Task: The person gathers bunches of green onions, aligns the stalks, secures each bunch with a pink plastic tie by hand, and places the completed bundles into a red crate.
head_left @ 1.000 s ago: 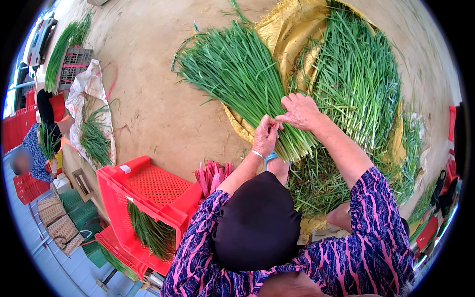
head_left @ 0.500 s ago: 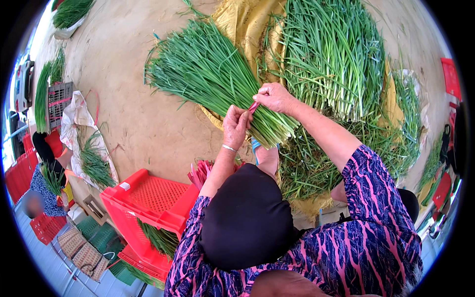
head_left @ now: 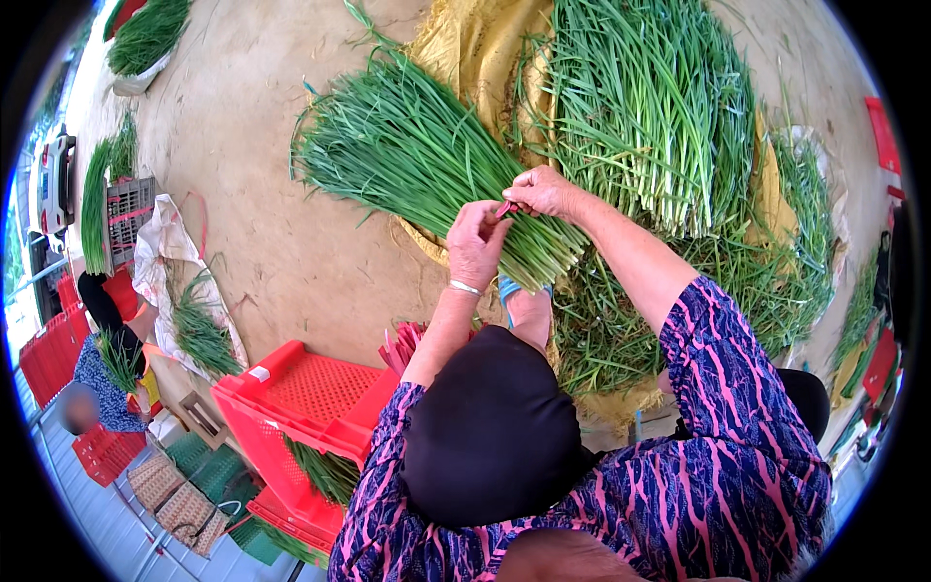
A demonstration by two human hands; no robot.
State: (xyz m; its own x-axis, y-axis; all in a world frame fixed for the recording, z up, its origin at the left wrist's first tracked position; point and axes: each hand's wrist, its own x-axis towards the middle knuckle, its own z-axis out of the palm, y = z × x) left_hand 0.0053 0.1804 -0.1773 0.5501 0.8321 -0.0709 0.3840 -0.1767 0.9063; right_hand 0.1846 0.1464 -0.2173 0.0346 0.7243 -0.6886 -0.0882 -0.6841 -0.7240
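Note:
A thick bundle of green chives (head_left: 407, 145) lies slantwise ahead of me, its leafy ends to the far left and its pale cut ends nearer on the right. Around its lower stems runs a pink-red tie strip (head_left: 504, 209). My left hand (head_left: 473, 244), wearing a bracelet, is closed on the strip at the bundle's near side. The fingertips of my right hand (head_left: 545, 191) pinch the same strip from the right, over the stems. Both hands rest close together against the bundle.
Loose chives (head_left: 650, 107) are heaped on a yellow sack (head_left: 495, 58), with scattered trimmings (head_left: 621, 330) nearer me. Left of my knee stand a red crate (head_left: 310, 383) and a bunch of pink strips (head_left: 400, 344). Another person (head_left: 102, 373) works at far left.
My hands have drawn closer together at the strip, the left turning and moving slightly right. Less of the strip shows between them. The bundle's leafy end has shifted slightly.

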